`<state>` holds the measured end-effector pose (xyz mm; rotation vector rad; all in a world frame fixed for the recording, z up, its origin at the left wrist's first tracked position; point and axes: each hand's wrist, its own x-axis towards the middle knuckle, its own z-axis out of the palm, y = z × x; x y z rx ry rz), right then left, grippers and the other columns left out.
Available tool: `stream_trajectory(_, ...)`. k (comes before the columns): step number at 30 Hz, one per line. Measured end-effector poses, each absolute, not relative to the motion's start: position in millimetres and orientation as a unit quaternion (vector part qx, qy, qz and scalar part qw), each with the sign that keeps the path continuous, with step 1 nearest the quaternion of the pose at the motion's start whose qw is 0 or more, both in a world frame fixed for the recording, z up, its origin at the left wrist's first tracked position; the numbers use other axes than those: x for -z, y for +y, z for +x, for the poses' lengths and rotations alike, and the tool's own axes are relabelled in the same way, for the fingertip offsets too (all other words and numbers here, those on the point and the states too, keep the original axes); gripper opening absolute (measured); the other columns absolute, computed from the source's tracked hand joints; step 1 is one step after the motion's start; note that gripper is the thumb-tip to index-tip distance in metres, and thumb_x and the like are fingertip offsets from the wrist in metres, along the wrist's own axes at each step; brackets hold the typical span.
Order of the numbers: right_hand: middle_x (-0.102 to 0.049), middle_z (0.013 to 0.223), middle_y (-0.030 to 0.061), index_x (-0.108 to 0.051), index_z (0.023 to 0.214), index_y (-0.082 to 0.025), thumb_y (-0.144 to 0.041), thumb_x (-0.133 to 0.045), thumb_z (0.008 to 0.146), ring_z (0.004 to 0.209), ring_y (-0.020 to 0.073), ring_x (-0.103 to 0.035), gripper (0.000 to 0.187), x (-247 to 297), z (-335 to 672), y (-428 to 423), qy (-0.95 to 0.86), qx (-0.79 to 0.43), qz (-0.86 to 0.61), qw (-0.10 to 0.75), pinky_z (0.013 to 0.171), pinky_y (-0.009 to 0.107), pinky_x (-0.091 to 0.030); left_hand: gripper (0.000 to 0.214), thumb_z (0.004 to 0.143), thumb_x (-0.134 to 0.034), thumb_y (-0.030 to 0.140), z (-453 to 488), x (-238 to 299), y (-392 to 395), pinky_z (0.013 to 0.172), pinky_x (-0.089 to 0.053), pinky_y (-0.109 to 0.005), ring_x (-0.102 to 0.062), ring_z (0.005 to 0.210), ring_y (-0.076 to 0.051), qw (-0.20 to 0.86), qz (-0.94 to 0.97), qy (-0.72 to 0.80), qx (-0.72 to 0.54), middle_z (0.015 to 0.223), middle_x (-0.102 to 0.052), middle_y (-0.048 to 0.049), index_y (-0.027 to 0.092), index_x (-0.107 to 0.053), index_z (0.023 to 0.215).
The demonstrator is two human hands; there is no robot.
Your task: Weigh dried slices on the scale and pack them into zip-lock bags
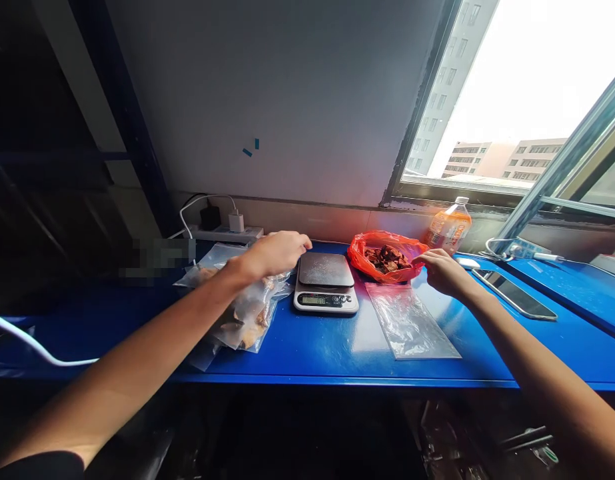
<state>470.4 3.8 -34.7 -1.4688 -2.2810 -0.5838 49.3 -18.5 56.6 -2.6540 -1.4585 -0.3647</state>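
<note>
My left hand [277,253] hovers over a pile of filled clear bags [240,317], its fingers curled together just left of the digital scale [326,283]. What the fingers hold, if anything, is hidden. The scale's platform is bare and its display is lit. My right hand [441,270] rests with curled fingers at the right edge of an open red plastic bag [384,257] of dark dried pieces. In front of that bag an empty clear bag [410,323] lies flat on the blue table [312,350].
An orange drink bottle [450,230] stands by the window sill. A phone [514,293] lies at the right. A power strip with a white charger [230,230] sits against the wall, and a white cable [32,347] crosses the left.
</note>
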Motion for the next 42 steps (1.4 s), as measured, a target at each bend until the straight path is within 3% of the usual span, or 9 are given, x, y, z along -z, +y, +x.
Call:
stream_trajectory(6, -0.069, 0.114, 0.0066, -0.068, 0.113, -0.023, -0.006, -0.05, 0.078, 0.115, 0.024, -0.055, 0.042, 21, 465, -1, -0.855, 0.234, -0.452, 0.099, 0.093, 0.04, -0.048, 0.034, 0.087, -0.052, 0.02, 170, -24, -9, 0.092, -0.047, -0.03, -0.058, 0.114, -0.023, 0.09, -0.955, -0.265, 0.093, 0.124, -0.063, -0.0113, 0.017, -0.059, 0.121)
stream_trajectory(9, -0.072, 0.099, 0.0078, -0.071, 0.094, -0.022, -0.014, -0.053, 0.083, 0.102, 0.0232, -0.059, 0.023, 11, 459, -2, -0.848, 0.233, -0.474, 0.05, 0.076, 0.034, -0.048, 0.028, 0.082, -0.057, 0.014, 204, -12, 9, 0.091, -0.047, -0.035, -0.062, 0.106, -0.026, 0.095, -0.953, -0.275, 0.084, 0.112, -0.068, -0.0137, 0.014, -0.066, 0.108)
stream_trajectory(13, -0.071, 0.087, 0.0068, -0.067, 0.081, -0.02, -0.016, -0.051, 0.085, 0.09, 0.0216, -0.058, 0.017, 3, 468, -4, -0.826, 0.265, -0.497, 0.034, 0.067, 0.03, -0.039, 0.023, 0.077, -0.053, 0.006, 208, -16, 27, 0.083, -0.048, -0.033, -0.067, 0.089, -0.025, 0.102, -0.946, -0.297, 0.075, 0.09, -0.073, -0.0113, 0.014, -0.072, 0.087)
stream_trajectory(22, -0.068, 0.09, 0.0113, -0.066, 0.095, -0.015, -0.017, -0.04, 0.09, 0.079, 0.0216, -0.06, 0.026, 11, 479, -20, -0.733, 0.316, -0.601, 0.045, 0.055, 0.029, -0.032, 0.022, 0.078, -0.058, 0.015, 195, -27, 36, 0.078, -0.046, -0.031, -0.063, 0.1, -0.027, 0.11, -0.938, -0.314, 0.094, 0.104, -0.07, -0.0128, 0.016, -0.068, 0.098)
stream_trajectory(25, -0.068, 0.098, 0.0113, -0.067, 0.102, -0.018, -0.021, -0.045, 0.088, 0.084, 0.023, -0.062, 0.026, 5, 470, -23, -0.751, 0.277, -0.598, 0.051, 0.058, 0.029, -0.039, 0.021, 0.081, -0.06, 0.029, 206, -24, 29, 0.078, -0.047, -0.032, -0.063, 0.1, -0.027, 0.1, -0.944, -0.3, 0.089, 0.102, -0.071, -0.0106, 0.018, -0.069, 0.096)
stream_trajectory(28, -0.068, 0.105, 0.0094, -0.068, 0.106, -0.022, -0.027, -0.056, 0.084, 0.095, 0.0236, -0.062, 0.026, -5, 458, -24, -0.823, 0.194, -0.529, 0.078, 0.075, 0.032, -0.049, 0.021, 0.085, -0.054, 0.03, 217, -23, 24, 0.073, -0.047, -0.032, -0.066, 0.092, -0.026, 0.088, -0.948, -0.295, 0.083, 0.096, -0.072, -0.0097, 0.018, -0.071, 0.091)
stream_trajectory(31, -0.068, 0.11, 0.0086, -0.069, 0.108, -0.023, -0.018, -0.051, 0.085, 0.102, 0.0215, -0.061, 0.03, -14, 446, -23, -0.856, 0.155, -0.483, 0.098, 0.087, 0.033, -0.049, 0.024, 0.087, -0.052, 0.03, 223, -21, 21, 0.07, -0.047, -0.032, -0.067, 0.087, -0.026, 0.079, -0.949, -0.296, 0.078, 0.094, -0.072, -0.0113, 0.017, -0.072, 0.09)
stream_trajectory(34, -0.07, 0.109, 0.0081, -0.07, 0.107, -0.023, -0.009, -0.044, 0.086, 0.097, 0.0203, -0.064, 0.036, -19, 441, -19, -0.844, 0.154, -0.51, 0.063, 0.084, 0.032, -0.05, 0.026, 0.088, -0.051, 0.03, 225, -18, 20, 0.072, -0.047, -0.031, -0.067, 0.089, -0.025, 0.075, -0.949, -0.294, 0.08, 0.097, -0.072, -0.0116, 0.016, -0.072, 0.093)
stream_trajectory(42, -0.071, 0.103, 0.0094, -0.07, 0.108, -0.024, -0.024, -0.055, 0.085, 0.084, 0.022, -0.068, 0.027, -10, 465, -8, -0.815, 0.098, -0.569, -0.049, 0.067, 0.031, -0.051, 0.024, 0.08, -0.051, 0.014, 222, -11, 27, 0.071, -0.047, -0.03, -0.066, 0.081, -0.024, 0.068, -0.951, -0.297, 0.06, 0.089, -0.072, -0.0118, 0.013, -0.074, 0.088)
